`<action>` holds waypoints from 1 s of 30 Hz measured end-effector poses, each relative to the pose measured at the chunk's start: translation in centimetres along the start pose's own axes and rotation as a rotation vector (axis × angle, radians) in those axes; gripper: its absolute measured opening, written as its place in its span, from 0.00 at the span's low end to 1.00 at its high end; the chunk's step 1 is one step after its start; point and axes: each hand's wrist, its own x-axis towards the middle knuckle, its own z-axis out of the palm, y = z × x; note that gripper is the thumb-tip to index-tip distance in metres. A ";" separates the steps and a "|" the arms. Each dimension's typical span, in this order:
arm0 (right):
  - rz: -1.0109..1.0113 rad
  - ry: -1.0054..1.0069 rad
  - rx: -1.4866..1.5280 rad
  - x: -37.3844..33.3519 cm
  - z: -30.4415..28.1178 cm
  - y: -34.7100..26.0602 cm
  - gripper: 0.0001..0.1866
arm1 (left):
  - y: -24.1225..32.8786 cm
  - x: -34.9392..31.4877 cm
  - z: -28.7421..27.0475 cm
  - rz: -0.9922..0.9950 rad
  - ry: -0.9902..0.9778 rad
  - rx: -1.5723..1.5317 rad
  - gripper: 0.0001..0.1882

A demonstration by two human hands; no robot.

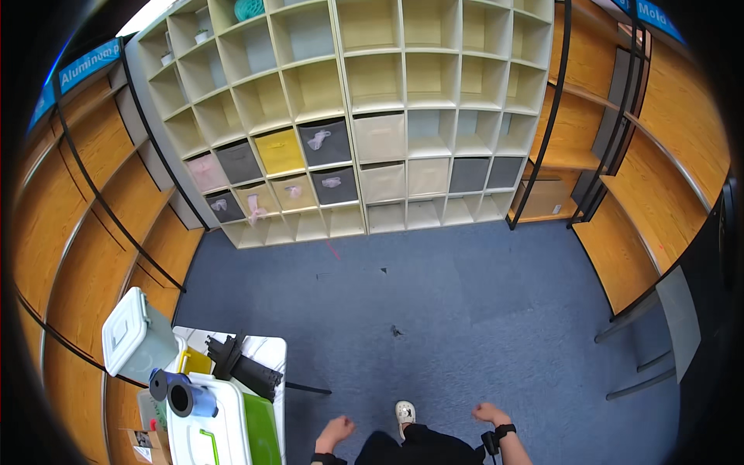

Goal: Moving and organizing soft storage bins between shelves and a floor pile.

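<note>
Left hand (336, 430) and right hand (490, 414) hang apart over blue floor (465, 310), both grips released, fingers loosely curled. Leftward, on the counter (274, 353), a green tub's (262, 428) flat lid apparently serves to support a blue spool (201, 401).

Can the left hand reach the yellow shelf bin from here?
Probably not without stepping closer: blue floor lies between the left hand and the yellow shelf bin, though nothing covers the bin's front.

White marbled table (273, 353), green tub with white lid (260, 430), black pieces (257, 375), yellow container (197, 361) on top
</note>
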 end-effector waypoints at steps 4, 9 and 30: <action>-0.104 0.151 -0.075 0.8 -4.0 -5.8 0.17 | 1.3 4.6 -4.1 -0.097 0.120 -0.255 0.19; -0.223 0.075 -0.045 4.7 -9.2 -14.4 0.17 | -1.2 10.0 -6.4 -0.223 -0.041 -0.255 0.22; -0.314 -0.024 -0.091 28.9 -23.6 -42.8 0.20 | 3.8 34.8 -34.0 -0.145 0.133 -0.148 0.22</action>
